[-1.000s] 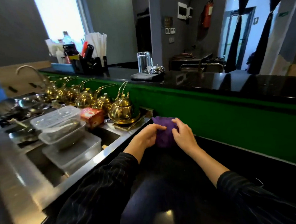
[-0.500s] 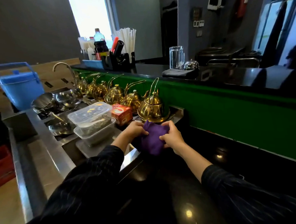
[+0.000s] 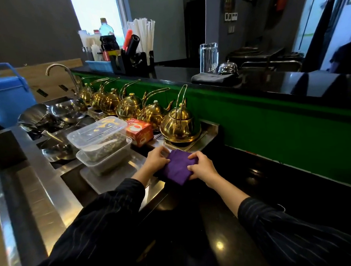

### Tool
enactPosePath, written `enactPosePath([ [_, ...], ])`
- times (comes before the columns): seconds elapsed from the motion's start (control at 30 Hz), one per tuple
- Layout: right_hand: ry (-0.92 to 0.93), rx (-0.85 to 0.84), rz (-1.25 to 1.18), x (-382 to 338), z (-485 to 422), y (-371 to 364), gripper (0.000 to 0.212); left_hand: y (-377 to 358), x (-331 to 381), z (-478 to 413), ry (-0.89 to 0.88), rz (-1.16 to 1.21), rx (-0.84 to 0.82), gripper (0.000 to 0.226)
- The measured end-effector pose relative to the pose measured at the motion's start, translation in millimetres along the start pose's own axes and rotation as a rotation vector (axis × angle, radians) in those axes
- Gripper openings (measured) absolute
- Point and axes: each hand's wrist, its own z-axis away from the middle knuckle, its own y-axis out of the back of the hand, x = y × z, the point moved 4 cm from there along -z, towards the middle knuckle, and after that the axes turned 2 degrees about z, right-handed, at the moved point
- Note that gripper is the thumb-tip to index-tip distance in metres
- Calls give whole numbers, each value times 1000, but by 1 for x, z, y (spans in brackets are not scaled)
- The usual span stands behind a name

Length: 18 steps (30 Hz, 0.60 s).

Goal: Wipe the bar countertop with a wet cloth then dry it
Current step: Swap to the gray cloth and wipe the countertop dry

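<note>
Because the black countertop ran glossy and hard to the right, throwing back ceiling lights, we judged it the surface meant for wiping. To its left lay the brushed steel sink counter, with clear plastic tubs stacked on it and a far row of rounded brass teapots standing clear of the work. At the seam between steel and stone sat our folded purple cloth, soft and matte, possibly damp. Our left hand and right hand clasped its opposite edges, fingers curled, probably folding it into a pad.
</note>
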Motion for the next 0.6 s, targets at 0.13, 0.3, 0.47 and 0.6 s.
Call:
enactPosePath([
  [0.13, 16, -91, 108, -2, 0, 11, 30, 10, 13, -4, -55, -232, -50, 28],
  [0.3, 217, -112, 523, -34, -10, 45, 22, 23, 75, -9, -304, -264, -39, 29],
  [0.47, 389, 135, 739, -105, -35, 104, 22, 34, 155, -33, -549, -96, 34, 28],
  [0.6, 524, 373, 861, -157, -60, 148, 21, 50, 202, -75, -656, -79, 199, 34],
])
